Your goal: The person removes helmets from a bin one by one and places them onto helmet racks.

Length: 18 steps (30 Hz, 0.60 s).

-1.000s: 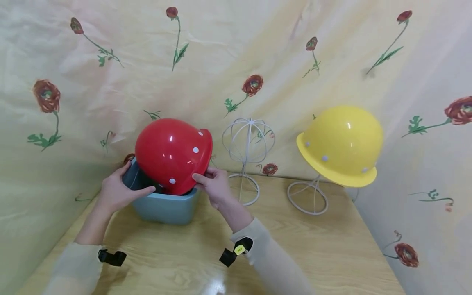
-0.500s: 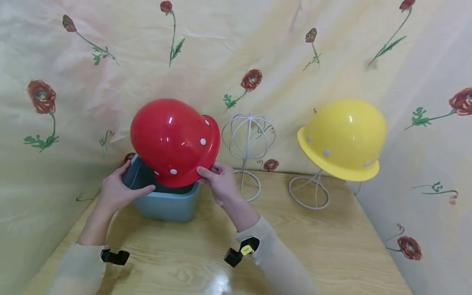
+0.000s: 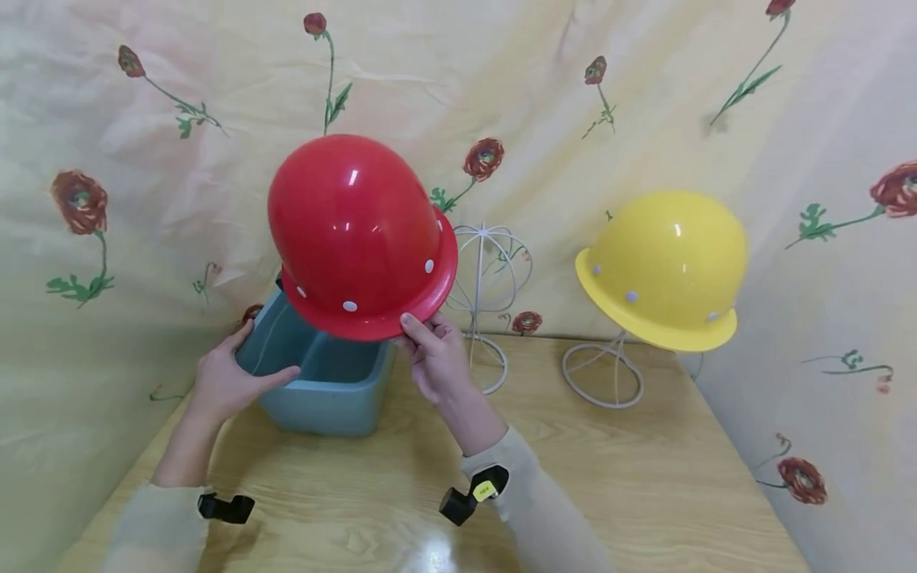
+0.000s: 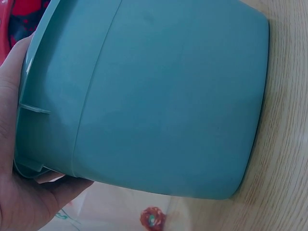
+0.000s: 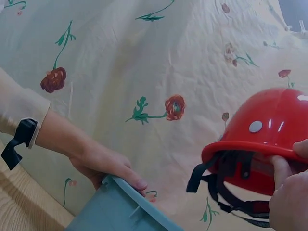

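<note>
My right hand (image 3: 438, 362) pinches the brim of a red hard hat (image 3: 351, 215), thumb on top and fingers beneath. The hat is held up over the back of a blue-green plastic bin (image 3: 322, 410), crown upward and slightly tilted. Black straps (image 5: 226, 192) hang from its underside in the right wrist view. My left hand (image 3: 228, 378) grips the bin's left rim, with the thumb along the near edge. In the left wrist view, fingers (image 4: 67, 190) curl under the rim of the bin, whose base stands on the wooden table (image 4: 284, 120).
A white wire stand (image 3: 481, 302) stands bare behind my right hand, partly covered by the red hat. Farther right, a yellow hard hat (image 3: 673, 270) sits tilted on a second wire stand (image 3: 603, 378). Floral cloth (image 3: 559, 143) hangs behind the table.
My right hand has lifted the red hard hat up out of the bin and slightly right, turning its crown more upright. My left hand stays on the bin's rim.
</note>
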Each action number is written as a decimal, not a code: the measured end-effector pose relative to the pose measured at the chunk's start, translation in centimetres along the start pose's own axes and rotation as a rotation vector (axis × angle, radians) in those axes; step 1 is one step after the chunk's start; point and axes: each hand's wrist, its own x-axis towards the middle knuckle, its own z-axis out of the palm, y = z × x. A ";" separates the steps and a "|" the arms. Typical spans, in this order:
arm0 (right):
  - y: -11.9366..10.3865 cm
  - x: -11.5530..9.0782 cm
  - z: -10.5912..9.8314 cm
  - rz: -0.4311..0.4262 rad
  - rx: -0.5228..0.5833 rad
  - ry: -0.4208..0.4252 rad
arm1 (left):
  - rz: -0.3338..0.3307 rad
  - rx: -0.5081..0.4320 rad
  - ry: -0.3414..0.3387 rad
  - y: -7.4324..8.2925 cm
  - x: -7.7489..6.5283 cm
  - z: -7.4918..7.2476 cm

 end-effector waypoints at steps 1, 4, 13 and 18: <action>0.0 0.0 0.0 -0.012 0.019 -0.006 | -0.006 0.005 -0.003 0.0 0.0 0.0; -0.2 0.0 0.1 -0.037 0.078 -0.033 | -0.020 0.007 -0.007 0.0 -0.1 0.1; -0.9 0.1 -0.3 -0.012 0.200 -0.065 | -0.035 0.017 -0.009 0.1 -0.1 -0.1; -1.3 0.0 -0.3 -0.011 0.244 -0.066 | -0.039 0.015 -0.009 0.2 -0.1 0.0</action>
